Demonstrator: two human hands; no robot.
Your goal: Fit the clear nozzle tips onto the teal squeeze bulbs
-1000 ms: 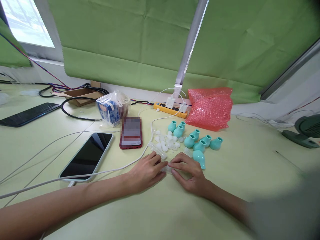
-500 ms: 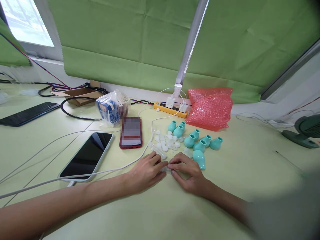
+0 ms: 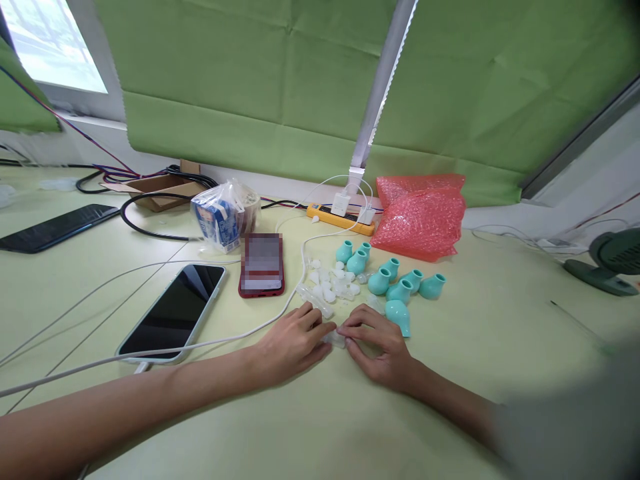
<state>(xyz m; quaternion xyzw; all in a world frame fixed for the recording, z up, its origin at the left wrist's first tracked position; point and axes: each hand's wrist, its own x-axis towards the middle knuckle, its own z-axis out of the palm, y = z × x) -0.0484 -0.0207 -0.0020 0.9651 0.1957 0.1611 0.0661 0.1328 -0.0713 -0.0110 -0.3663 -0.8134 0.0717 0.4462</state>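
My left hand [image 3: 293,343] and my right hand [image 3: 380,350] rest on the pale green table [image 3: 500,333], fingertips meeting over a small clear plastic piece [image 3: 334,339] that both pinch. Just beyond lies a heap of small white and clear plastic parts [image 3: 333,283]. Several teal rubber bulbs [image 3: 395,283] lie to the right of the heap, one [image 3: 399,315] close to my right hand's knuckles.
A black-screened phone [image 3: 175,310] on a white cable [image 3: 210,343] lies left, a red-cased phone [image 3: 262,265] behind it. Farther back are a bagged carton [image 3: 225,217], a yellow power strip [image 3: 340,219], red bubble wrap [image 3: 417,213], a keyboard [image 3: 55,228] and a green fan [image 3: 613,260].
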